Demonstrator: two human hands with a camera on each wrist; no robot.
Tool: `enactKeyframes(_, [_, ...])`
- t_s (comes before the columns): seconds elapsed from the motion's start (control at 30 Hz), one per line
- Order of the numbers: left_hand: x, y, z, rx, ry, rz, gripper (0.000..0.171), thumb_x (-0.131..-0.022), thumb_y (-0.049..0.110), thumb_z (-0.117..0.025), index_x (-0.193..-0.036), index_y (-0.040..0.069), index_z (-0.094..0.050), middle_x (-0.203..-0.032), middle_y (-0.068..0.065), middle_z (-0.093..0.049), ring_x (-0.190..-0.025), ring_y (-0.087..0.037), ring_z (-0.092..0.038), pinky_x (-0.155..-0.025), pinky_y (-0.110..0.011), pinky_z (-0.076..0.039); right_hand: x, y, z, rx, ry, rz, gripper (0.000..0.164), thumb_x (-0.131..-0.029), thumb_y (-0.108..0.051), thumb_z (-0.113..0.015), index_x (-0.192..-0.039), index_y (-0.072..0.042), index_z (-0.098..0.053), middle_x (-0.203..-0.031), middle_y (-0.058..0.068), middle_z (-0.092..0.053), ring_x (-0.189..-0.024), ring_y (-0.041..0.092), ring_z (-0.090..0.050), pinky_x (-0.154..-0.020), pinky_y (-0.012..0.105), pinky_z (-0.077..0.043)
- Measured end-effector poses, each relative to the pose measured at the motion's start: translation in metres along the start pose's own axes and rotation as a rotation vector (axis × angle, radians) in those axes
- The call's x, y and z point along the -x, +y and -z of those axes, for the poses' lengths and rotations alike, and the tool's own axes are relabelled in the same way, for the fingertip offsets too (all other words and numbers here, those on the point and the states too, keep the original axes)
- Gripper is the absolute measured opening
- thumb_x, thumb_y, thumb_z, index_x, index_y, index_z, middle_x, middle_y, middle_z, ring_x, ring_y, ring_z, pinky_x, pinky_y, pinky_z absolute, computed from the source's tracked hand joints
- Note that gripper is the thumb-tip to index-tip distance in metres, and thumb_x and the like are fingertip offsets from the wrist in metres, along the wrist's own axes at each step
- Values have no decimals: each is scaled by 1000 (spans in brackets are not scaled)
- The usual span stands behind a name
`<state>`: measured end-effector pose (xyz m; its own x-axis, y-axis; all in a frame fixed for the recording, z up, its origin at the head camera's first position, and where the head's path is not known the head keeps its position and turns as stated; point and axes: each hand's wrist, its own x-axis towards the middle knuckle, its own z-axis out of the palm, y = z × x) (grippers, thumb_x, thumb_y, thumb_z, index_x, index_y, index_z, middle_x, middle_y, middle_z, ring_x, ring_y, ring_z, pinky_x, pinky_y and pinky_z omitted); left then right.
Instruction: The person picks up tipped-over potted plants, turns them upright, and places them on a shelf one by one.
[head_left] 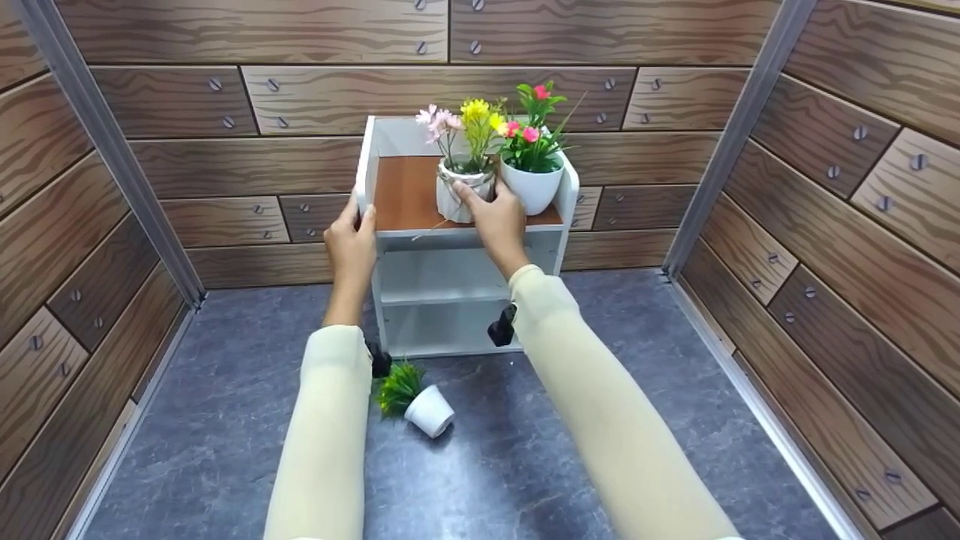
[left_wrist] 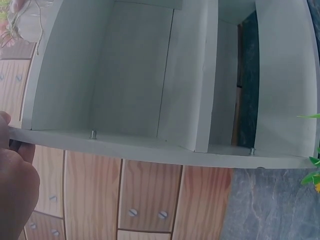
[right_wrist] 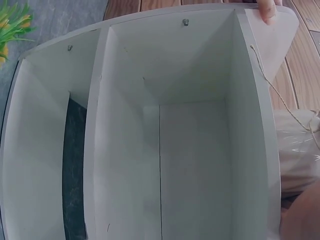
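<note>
A small white shelf unit [head_left: 442, 274] with a brown top board stands against the back wall. My left hand [head_left: 352, 244] grips the front edge of its left side panel [head_left: 365, 169], thumb on the inner face. On the top board, my right hand [head_left: 501, 225] holds a whitish flower pot [head_left: 454, 199] with pink and yellow flowers, thumb at its front and fingers around its right side. A loose twine end hangs from this pot over the board's front edge. Close at its right stands a white pot [head_left: 534, 187] with red flowers and green leaves.
A small white pot [head_left: 430, 412] with a green-yellow plant lies tipped on the grey floor [head_left: 525, 450] before the unit. Below the top are open compartments, with small metal pegs [left_wrist: 93, 134] in the side panel. Wood-patterned walls [head_left: 847, 225] enclose the space.
</note>
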<state>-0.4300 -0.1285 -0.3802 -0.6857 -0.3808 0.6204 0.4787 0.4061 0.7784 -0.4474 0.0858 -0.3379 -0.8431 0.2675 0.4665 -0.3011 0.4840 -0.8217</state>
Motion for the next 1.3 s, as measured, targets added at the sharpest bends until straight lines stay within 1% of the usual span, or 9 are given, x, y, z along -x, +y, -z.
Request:
enactKeyframes(0.27, [1,0,0,4,1,-2,41,-98,14,-64,-138,4,-60,-121,-23,-69,-105,-29,-69,-92,-44,-54,3,-3,2,134,9,-27,65,-83,-65,-71,-124,-14,-70,-119,14,-72,-108,31,-67,-91,45,-51])
enactKeyframes(0.37, [1,1,1,14,8,-5,41,-98,12,-64,-138,3,-61,-122,-23,-69,-106,-30,-68,-92,-45,-54,4,-6,3,169,-1,-31,65,-83,-68,-68,-118,-13,-71,-118,15,-72,-108,32,-67,-90,46,-51])
enactKeyframes(0.6, [2,-1,1,-24,4,0,41,-98,14,-64,-138,5,-61,-123,-21,-69,-110,-30,-68,-93,-44,-54,11,-4,9,253,-9,-9,56,-87,-70,-61,-86,-14,-63,-94,13,-73,-92,34,-68,-80,48,-50])
enactKeyframes(0.77, [1,0,1,-6,7,-15,42,-98,13,-64,-139,5,-60,-124,-22,-68,-112,-30,-68,-94,-43,-55,19,0,18,223,35,75,50,-93,-62,-60,-72,-16,-53,-77,12,-65,-78,34,-62,-74,48,-47])
enactKeyframes(0.87, [1,0,1,-8,-3,-2,42,-99,15,-63,-140,5,-60,-125,-21,-67,-113,-29,-67,-95,-42,-54,27,3,25,191,58,123,47,-95,-56,-61,-75,-14,-59,-73,11,-63,-74,33,-59,-71,46,-45])
enactKeyframes(0.97, [0,1,2,-8,-15,11,43,-100,16,-63,-141,6,-58,-129,-21,-66,-116,-28,-66,-98,-42,-53,36,6,35,159,56,156,42,-96,-51,-62,-94,-11,-73,-89,8,-74,-84,29,-67,-78,43,-50])
enactKeyframes(1.1, [-3,3,4,18,-49,29,46,-100,16,-63,-144,5,-56,-134,-20,-63,-122,-29,-62,-104,-42,-50,55,7,45,116,21,219,43,-96,-46,-64,-115,-8,-75,-105,8,-77,-94,25,-71,-87,39,-54])
enactKeyframes(1.2, [-5,4,5,26,-67,46,47,-99,16,-63,-145,6,-55,-137,-19,-62,-125,-29,-61,-106,-42,-48,77,7,49,83,-52,262,42,-96,-46,-65,-112,-9,-75,-98,7,-77,-85,21,-70,-81,35,-56])
enactKeyframes(1.3, [-7,8,4,11,-64,53,48,-99,17,-63,-145,8,-55,-136,-18,-63,-123,-29,-62,-104,-42,-49,99,8,50,35,-168,242,46,-95,-50,-65,-114,-10,-74,-100,6,-77,-85,17,-69,-79,30,-57])
